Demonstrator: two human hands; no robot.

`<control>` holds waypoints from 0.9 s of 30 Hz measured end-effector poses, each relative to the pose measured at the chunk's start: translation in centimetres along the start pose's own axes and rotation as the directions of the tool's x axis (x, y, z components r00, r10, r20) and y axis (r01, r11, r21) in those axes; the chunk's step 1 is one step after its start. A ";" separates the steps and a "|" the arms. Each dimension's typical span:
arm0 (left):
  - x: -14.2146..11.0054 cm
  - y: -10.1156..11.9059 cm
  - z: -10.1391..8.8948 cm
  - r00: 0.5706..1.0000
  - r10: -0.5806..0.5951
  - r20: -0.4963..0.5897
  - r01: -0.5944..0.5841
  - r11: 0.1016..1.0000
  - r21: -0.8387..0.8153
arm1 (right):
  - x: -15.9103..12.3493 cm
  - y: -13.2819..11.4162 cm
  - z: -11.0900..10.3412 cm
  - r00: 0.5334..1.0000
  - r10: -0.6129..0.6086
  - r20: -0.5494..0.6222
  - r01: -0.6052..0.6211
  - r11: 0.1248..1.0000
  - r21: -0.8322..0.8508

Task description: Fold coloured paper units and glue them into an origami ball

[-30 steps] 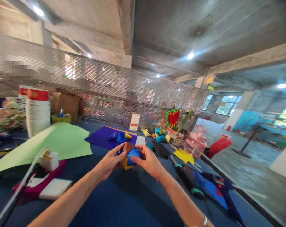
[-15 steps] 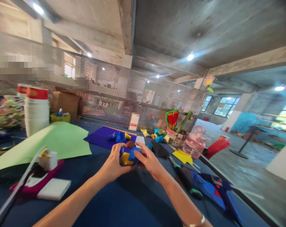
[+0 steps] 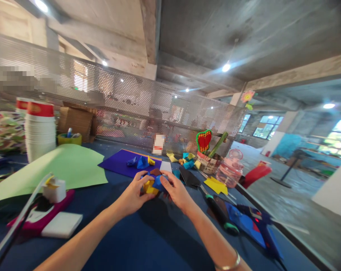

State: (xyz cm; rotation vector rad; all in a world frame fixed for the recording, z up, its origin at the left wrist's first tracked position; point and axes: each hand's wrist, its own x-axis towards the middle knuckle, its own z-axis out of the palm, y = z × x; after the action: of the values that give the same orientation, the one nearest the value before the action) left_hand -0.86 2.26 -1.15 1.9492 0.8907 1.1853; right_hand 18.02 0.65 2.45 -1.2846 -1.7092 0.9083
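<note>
Holding a blue, yellow and brown folded-paper piece (image 3: 151, 186) below the frame's centre, cupped closely between left hand (image 3: 132, 195) and right hand (image 3: 177, 189). Looks light, stiff at its folds, probably crushable; best pinched gently along the creased edges.

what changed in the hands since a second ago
The left hand shifted its grip: its thumb slid down toward the lower edge of the folded paper piece, which has turned slightly. Nothing was let go; the right hand still holds its side. The green sheet and glue gun stayed put.
</note>
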 end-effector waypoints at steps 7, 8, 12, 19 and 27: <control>0.3 -0.2 -0.8 0.997 0.021 0.073 -0.019 0.999 -0.029 | 0.2 0.3 -0.7 0.997 -0.076 -0.017 0.075 0.994 -0.076; 0.3 -0.3 -0.9 0.997 0.034 0.070 -0.032 0.999 -0.023 | 0.2 0.3 -0.8 0.996 -0.086 -0.016 0.084 0.993 -0.082; 0.5 -0.6 -1.0 0.997 0.056 0.054 -0.056 0.998 -0.016 | 0.2 0.3 -0.9 0.995 -0.097 -0.008 0.096 0.991 -0.092; 0.6 -1.1 -1.1 0.994 0.040 0.104 -0.033 0.997 -0.069 | 0.0 0.1 -1.0 0.997 -0.073 -0.005 0.071 0.987 -0.147; 0.7 -0.7 -1.4 0.989 0.028 0.143 -0.017 0.997 -0.073 | 0.0 0.0 -1.1 0.991 -0.132 -0.013 0.127 0.972 -0.197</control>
State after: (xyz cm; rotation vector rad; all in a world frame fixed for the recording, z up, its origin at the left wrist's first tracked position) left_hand -2.08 3.44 -0.90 1.9639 0.7432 1.0591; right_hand 19.00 0.74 2.87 -1.2877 -1.8753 0.6575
